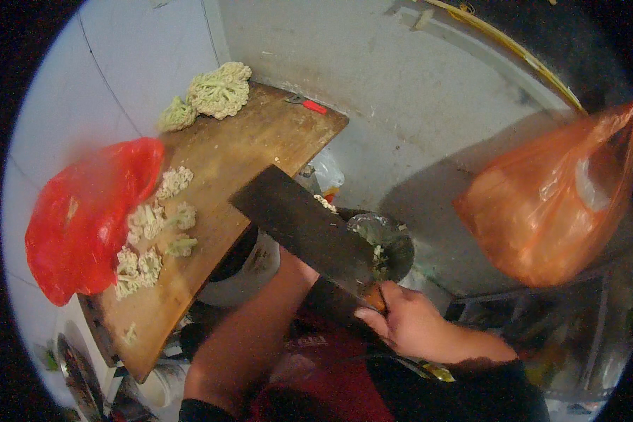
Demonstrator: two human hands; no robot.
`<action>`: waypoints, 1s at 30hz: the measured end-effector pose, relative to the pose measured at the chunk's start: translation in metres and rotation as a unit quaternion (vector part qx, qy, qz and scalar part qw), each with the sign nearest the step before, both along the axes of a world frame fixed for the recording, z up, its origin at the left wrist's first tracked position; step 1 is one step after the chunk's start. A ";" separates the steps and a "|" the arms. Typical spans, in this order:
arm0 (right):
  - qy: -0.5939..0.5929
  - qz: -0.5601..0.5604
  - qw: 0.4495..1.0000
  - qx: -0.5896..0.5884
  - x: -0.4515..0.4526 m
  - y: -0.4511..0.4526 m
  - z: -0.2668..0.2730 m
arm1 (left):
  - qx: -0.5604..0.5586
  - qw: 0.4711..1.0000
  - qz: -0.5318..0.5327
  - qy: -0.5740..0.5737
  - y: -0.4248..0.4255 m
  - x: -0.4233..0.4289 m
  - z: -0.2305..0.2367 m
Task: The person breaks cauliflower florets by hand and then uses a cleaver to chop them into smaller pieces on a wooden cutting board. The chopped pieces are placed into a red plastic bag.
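My right hand grips the wooden handle of a broad, dark-bladed cleaver. The blade points up and left, past the front edge of a wooden board. My left hand is mostly hidden behind the blade; only the part near the wrist shows, so its fingers cannot be seen. On the board's left part lie several cut cauliflower florets. A large piece of cauliflower and a smaller piece sit at the far corner by the wall.
A red plastic bag covers the board's left edge. A red-handled tool lies at the back. An orange plastic bag hangs at right. Below the board are a pale round container and a bin-like vessel with scraps.
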State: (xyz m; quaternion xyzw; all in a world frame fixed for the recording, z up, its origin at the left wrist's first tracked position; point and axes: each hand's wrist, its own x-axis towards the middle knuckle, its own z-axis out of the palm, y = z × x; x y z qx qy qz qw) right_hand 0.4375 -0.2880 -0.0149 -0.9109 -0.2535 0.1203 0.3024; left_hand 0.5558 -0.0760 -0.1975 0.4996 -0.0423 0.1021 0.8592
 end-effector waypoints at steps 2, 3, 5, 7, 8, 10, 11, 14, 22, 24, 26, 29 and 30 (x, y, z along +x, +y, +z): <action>-0.006 -0.031 0.999 0.016 -0.011 -0.016 -0.002 | -0.214 0.975 0.001 0.059 0.000 -0.013 0.050; -0.010 -0.045 0.999 0.023 -0.014 -0.024 -0.004 | -0.318 0.944 0.002 0.086 0.001 -0.022 0.071; 0.040 -0.132 0.990 -0.034 -0.014 -0.046 -0.016 | 0.134 0.986 0.064 0.079 0.010 -0.033 0.103; 0.037 -0.202 0.977 -0.056 -0.010 -0.071 -0.037 | 0.281 0.953 0.102 0.047 0.016 -0.039 0.119; 0.038 -0.228 0.972 -0.038 -0.009 -0.084 -0.051 | 0.235 0.968 0.088 0.017 0.018 -0.040 0.119; 0.040 -0.281 0.959 -0.008 -0.010 -0.099 -0.071 | 0.067 0.997 0.032 0.016 0.023 -0.042 0.116; 0.062 -0.292 0.954 0.038 -0.009 -0.102 -0.077 | -0.003 1.000 0.012 0.023 0.026 -0.044 0.118; 0.129 -0.316 0.921 0.188 0.000 -0.089 -0.090 | -0.101 0.992 -0.014 0.071 0.039 -0.055 0.131; 0.092 -0.224 0.951 0.193 0.027 -0.051 -0.124 | 0.088 0.965 0.203 0.141 0.170 -0.151 0.093; 0.040 -0.153 0.966 0.207 0.036 -0.025 -0.123 | 0.131 0.934 0.291 0.161 0.213 -0.196 0.098; -0.008 -0.053 0.972 0.229 0.040 0.006 -0.108 | 0.169 0.892 0.377 0.182 0.250 -0.243 0.085; -0.045 0.090 0.976 0.192 0.043 0.080 -0.061 | 0.322 0.785 0.483 0.216 0.300 -0.297 0.040; 0.028 0.092 0.979 0.177 0.040 0.102 -0.051 | 0.427 0.721 0.497 0.225 0.310 -0.310 0.036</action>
